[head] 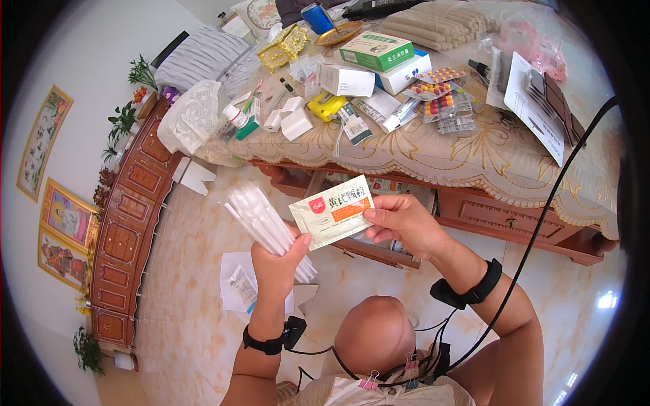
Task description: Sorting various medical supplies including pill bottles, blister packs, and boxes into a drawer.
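My left hand (pixel 279 264) grips a bundle of thin white sticks in clear plastic wrapping (pixel 259 218), fanned upward and to the left. Between the thumb and fingers of my right hand (pixel 406 223) is a flat cream granule sachet (pixel 332 210) with an orange panel and a red emblem, its printed face turned up to me. The sachet's lower left corner comes close to my left thumb; whether they touch I cannot tell. Behind the sachet, a pulled-out table drawer (pixel 386 257) is partly hidden; packets (pixel 388 185) lie inside it.
The cloth-covered table (pixel 487 147) holds medicine boxes (pixel 378 51), capsule blister packs (pixel 439 104), a yellow tape measure (pixel 326 106) and a white bottle (pixel 235 115). White paper with a packet (pixel 242 286) lies on the floor. A black cable (pixel 533 238) runs past my right arm.
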The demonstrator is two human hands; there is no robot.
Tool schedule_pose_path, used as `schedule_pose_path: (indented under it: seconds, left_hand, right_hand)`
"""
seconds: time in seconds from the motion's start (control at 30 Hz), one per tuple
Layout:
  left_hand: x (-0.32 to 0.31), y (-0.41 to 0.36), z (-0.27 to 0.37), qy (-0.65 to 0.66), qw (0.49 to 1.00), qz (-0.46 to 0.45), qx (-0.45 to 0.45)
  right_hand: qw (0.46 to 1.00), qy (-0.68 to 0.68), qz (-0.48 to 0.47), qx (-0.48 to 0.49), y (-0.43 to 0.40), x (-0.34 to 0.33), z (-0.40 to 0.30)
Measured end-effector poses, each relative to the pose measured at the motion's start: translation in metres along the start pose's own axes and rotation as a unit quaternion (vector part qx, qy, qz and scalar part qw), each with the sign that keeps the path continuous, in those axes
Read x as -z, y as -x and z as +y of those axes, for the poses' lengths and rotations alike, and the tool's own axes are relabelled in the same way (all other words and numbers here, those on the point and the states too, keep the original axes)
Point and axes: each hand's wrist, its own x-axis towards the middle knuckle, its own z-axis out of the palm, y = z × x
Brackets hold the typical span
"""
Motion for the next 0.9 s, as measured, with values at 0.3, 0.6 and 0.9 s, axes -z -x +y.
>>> schedule_pose_path:
  seconds: [0.3,0.6,0.9]
  left_hand:
    - [-0.001,0.000,0.000,0.020,1.000,0.006,-0.003]
    - [0.000,-0.009,-0.004,0.081,0.994,0.069,-0.036]
    - [0.004,-0.012,-0.012,-0.107,0.978,-0.009,-0.178]
  right_hand:
    - [1.000,0.023,-0.003,0.012,-0.001,0.002,0.005]
    - [1.000,0.014,-0.005,0.023,0.000,-0.001,0.004]
    - [1.000,0.009,-0.006,0.020,0.000,-0.001,0.003]
